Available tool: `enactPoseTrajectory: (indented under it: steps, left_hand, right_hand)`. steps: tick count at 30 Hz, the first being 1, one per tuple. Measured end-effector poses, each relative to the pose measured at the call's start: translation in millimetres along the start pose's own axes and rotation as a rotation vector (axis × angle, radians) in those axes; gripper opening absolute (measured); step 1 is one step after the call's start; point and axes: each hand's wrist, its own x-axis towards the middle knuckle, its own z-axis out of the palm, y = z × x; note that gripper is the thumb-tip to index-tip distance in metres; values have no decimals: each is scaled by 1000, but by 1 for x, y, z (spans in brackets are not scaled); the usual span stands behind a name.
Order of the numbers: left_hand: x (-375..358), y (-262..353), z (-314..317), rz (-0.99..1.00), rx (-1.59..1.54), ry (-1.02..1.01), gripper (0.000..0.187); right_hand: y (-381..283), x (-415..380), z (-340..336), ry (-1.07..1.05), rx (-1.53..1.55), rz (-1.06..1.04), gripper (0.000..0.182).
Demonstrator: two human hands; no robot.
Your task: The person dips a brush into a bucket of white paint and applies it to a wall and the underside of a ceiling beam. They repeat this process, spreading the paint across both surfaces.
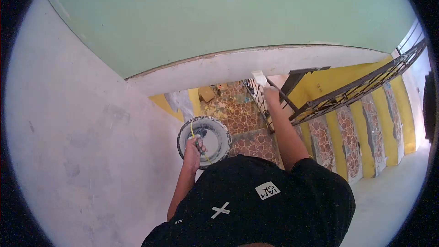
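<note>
My left hand is closed round the yellow handle of a round black-rimmed bucket. Whitish material lies inside the bucket and is smeared on its rim. My right hand is raised in front of me, its fingers wrapped round the handle of a brush-like tool with a wide, pale head. That head is close to the white band below the green wall; whether it touches is unclear.
A green wall spans the top, and a whitish wall stands at the left. Dark metal railing runs beside yellow-edged stairs at the right. Far below is a patterned floor with a cardboard box.
</note>
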Motion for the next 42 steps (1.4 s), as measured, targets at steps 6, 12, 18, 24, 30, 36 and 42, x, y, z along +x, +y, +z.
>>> enactPoseTrajectory:
  steps: [6,12,18,24,30,36,42]
  left_hand:
    - [-7,1,6,52,-4,79,23]
    - [-9,-5,8,121,8,99,24]
    - [-10,-2,15,78,-45,150,28]
    - [-3,-4,12,59,-34,142,29]
    - [0,-9,-4,42,-22,131,30]
    - [6,-15,-27,34,-2,135,28]
    - [8,-18,-33,35,34,141,28]
  right_hand:
    - [-11,15,30,118,356,-388,29]
    - [0,46,47,66,334,-301,31]
    - [69,59,63,155,11,-64,30]
    - [83,57,68,224,-263,341,40]
    - [105,13,70,45,86,203,33]
    - [42,-24,94,267,29,-116,35]
    - [-10,5,108,198,184,-418,29]
